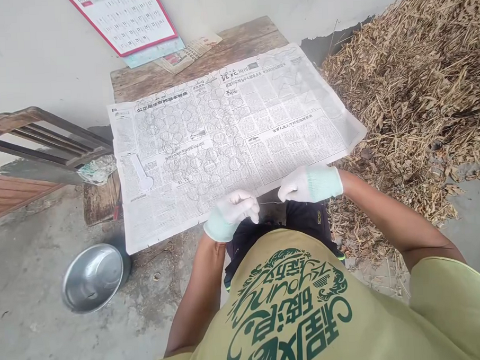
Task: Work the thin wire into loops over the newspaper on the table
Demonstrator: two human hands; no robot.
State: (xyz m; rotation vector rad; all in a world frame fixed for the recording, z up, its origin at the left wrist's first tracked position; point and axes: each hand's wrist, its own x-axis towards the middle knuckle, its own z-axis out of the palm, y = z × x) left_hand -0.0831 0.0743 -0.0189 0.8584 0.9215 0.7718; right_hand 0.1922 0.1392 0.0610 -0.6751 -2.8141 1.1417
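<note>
My left hand (237,207), in a white glove with a pale green cuff, is closed on one end of a thin wire (269,202). The other end is pinched in the fingers of my right hand (298,185), gloved alike. The wire spans the gap between both hands, just off the near edge of a newspaper sheet (294,151). Many thin, dark wire loops (211,166) lie spread over the newspaper, mostly in its left and middle part. A flat white spoon-shaped piece (144,176) rests near the left side of the sheet.
Under the newspaper stands a wooden table (253,33) against the wall, where a calendar (132,20) hangs. To the left are a wooden chair (35,130) with a plastic bag (98,169) and a metal pot (95,276) on the floor. Dry stalks (419,87) are heaped at right.
</note>
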